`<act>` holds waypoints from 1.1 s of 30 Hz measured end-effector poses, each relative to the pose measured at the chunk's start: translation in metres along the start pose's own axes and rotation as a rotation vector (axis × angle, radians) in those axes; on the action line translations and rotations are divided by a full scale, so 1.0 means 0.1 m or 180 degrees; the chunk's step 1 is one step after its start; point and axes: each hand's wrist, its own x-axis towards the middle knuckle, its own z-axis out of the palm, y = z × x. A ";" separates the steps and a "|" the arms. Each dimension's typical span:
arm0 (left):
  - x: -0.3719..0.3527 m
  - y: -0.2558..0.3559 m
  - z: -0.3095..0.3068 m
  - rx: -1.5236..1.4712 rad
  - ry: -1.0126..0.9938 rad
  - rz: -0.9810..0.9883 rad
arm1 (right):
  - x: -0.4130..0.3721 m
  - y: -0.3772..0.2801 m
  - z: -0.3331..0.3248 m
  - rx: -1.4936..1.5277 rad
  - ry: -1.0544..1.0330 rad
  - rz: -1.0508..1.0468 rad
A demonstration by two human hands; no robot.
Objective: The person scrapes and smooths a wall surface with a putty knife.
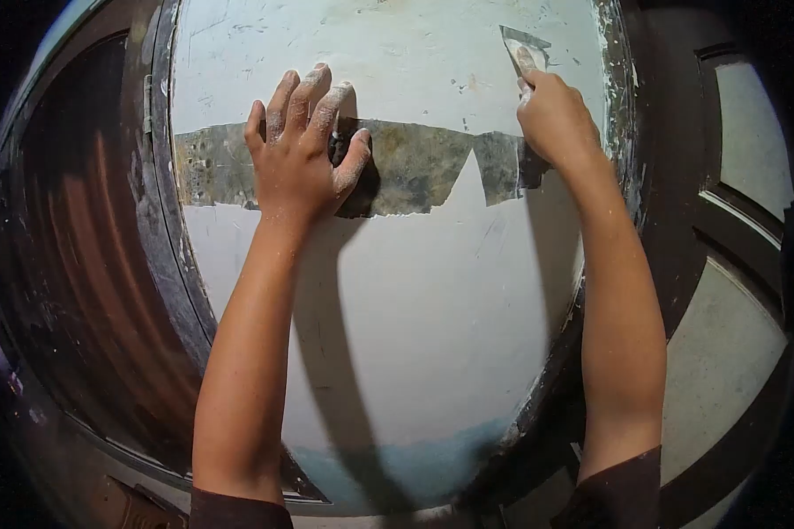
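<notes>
A pale wall panel (441, 300) fills the middle of the head view, with a bare, mottled grey strip (415, 167) running across it between painted areas. My left hand (300, 163) is over the left part of this strip, fingers spread and dusted with white powder, fingertips reaching the paint above. Higher up on the right, my right hand (560, 115) is closed around a putty knife (525, 40). Its flat blade points up and left, close over the pale upper paint. White residue marks the fingers near the blade.
Worn, chipped frame edges (161, 150) border the panel on both sides. A dark, glossy surface (88, 264) lies to the left. On the right stands a dark door (679, 203) with pale inset panels. A bluish patch (432, 463) shows at the panel's bottom.
</notes>
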 end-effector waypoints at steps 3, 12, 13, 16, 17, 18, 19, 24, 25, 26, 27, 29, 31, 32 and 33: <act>0.00 0.03 -0.01 0.0038 -0.0021 -0.0040 | -0.17 0.06 0.02 -0.0011 -0.0082 0.0100; 0.01 0.05 0.01 0.0130 -0.0042 -0.0061 | -0.15 0.02 -0.01 0.0038 -0.0243 0.0107; 0.01 0.05 0.02 0.0129 -0.0011 -0.0062 | -0.15 0.03 0.00 0.0060 -0.0200 0.0124; 0.02 0.05 0.02 0.0119 0.0015 -0.0039 | -0.12 0.04 0.01 0.0063 -0.0200 0.0156; 0.01 0.05 0.01 0.0116 -0.0079 -0.0064 | -0.12 0.05 0.01 0.0046 -0.0260 0.0155; 0.00 0.05 0.01 0.0121 -0.0168 -0.0093 | -0.13 0.06 0.01 0.0039 -0.0265 0.0164; 0.00 0.05 0.00 0.0098 -0.0162 -0.0087 | -0.14 0.07 0.02 0.0089 -0.0242 0.0151; 0.00 0.06 -0.01 0.0131 -0.0176 -0.0067 | -0.11 0.08 0.04 0.0228 -0.0214 0.0060; 0.01 0.05 0.00 0.0149 -0.0172 -0.0060 | -0.12 0.06 0.02 0.0179 -0.0262 0.0136; 0.00 0.05 0.00 0.0186 -0.0181 -0.0047 | -0.12 0.06 0.01 0.0191 -0.0309 0.0142; -0.01 0.05 0.00 0.0166 -0.0179 -0.0051 | -0.12 0.05 0.01 0.0175 -0.0287 0.0153; 0.00 0.05 0.00 0.0136 -0.0163 -0.0060 | -0.11 0.06 0.01 0.0147 -0.0251 0.0161; 0.00 0.05 0.00 0.0153 -0.0144 -0.0041 | -0.11 0.06 0.02 0.0188 -0.0263 0.0130; 0.01 0.04 0.00 0.0138 -0.0143 -0.0028 | -0.10 0.06 0.01 0.0185 -0.0256 0.0148; -0.01 0.04 -0.01 0.0142 -0.0175 -0.0036 | -0.13 0.06 0.00 0.0174 -0.0274 0.0147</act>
